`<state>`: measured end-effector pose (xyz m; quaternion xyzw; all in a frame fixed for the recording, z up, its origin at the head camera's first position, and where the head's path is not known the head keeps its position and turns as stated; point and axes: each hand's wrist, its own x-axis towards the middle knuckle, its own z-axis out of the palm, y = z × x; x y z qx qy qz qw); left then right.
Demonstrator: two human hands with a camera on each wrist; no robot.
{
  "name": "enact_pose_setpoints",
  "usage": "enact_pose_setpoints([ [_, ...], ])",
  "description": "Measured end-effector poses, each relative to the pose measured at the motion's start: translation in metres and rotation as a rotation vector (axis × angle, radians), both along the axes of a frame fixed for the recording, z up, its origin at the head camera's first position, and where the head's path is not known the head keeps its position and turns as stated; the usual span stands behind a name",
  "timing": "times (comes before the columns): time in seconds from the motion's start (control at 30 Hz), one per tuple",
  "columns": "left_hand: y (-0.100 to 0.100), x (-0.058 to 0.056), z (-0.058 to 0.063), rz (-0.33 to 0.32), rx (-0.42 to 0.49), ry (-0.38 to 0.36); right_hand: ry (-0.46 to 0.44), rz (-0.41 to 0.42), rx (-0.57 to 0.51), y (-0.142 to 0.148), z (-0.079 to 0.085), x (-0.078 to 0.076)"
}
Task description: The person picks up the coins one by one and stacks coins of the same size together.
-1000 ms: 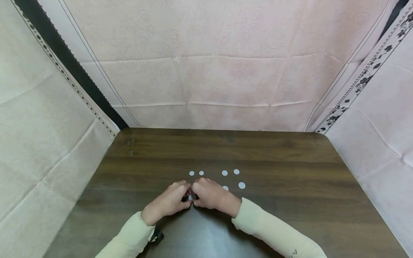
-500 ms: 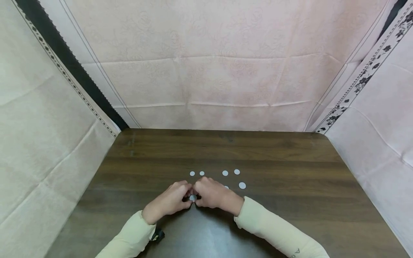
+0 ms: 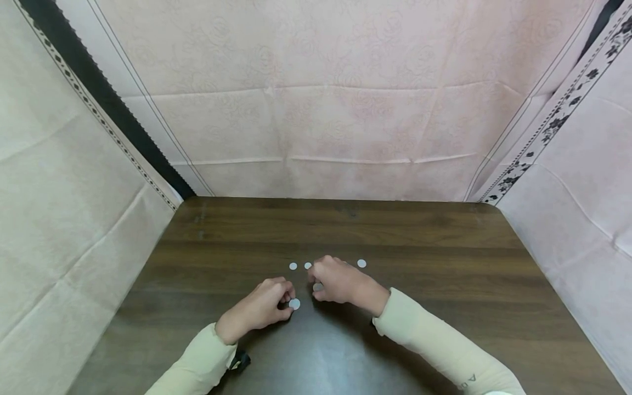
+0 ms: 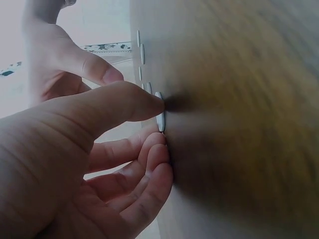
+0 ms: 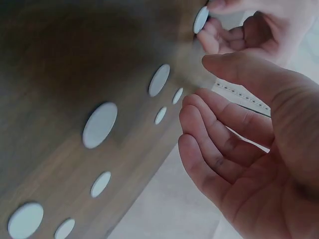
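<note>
Several small white discs lie on a dark wooden table [image 3: 434, 258]. My left hand [image 3: 288, 301] sits near the front middle; its thumb tip [image 4: 149, 103] touches one white disc [image 3: 294, 303] that lies flat, and the other fingers [image 4: 154, 164] curl just beside it. My right hand [image 3: 316, 282] hovers a little further back and to the right, fingers relaxed and holding nothing. Another disc [image 3: 317, 287] shows at its fingertips. In the right wrist view the right hand [image 5: 199, 102] hangs above two larger discs [image 5: 99, 124] [image 5: 159, 79].
Three more discs [image 3: 293, 266] [image 3: 308, 265] [image 3: 362, 263] lie in a row behind the hands. Pale cloth panels [image 3: 316, 109] wall the table at the back and on both sides. Bare wood stretches left, right and behind the discs.
My right hand has let go of the disc the two hands held together and moved back and to the right, covering discs there. The left hand stays at that disc.
</note>
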<state>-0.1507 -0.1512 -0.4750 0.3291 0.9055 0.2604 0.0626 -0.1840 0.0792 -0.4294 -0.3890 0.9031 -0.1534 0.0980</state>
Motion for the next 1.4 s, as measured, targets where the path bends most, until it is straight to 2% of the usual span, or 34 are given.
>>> enact_pose_setpoints([
  [0.37, 0.0, 0.001, 0.001, 0.007, -0.005, 0.007, -0.029, -0.044, 0.028, 0.007, -0.004, -0.007],
  [0.93, 0.0, 0.001, 0.002, 0.003, -0.006, -0.012, -0.04, -0.018, 0.032, 0.004, -0.019, -0.015],
  [1.17, -0.001, 0.001, 0.004, 0.012, -0.008, -0.009, -0.051, 0.011, 0.034, 0.001, -0.015, -0.021],
  [1.4, 0.0, 0.001, 0.002, 0.011, -0.014, -0.022, -0.036, 0.023, 0.113, -0.004, -0.012, -0.024],
])
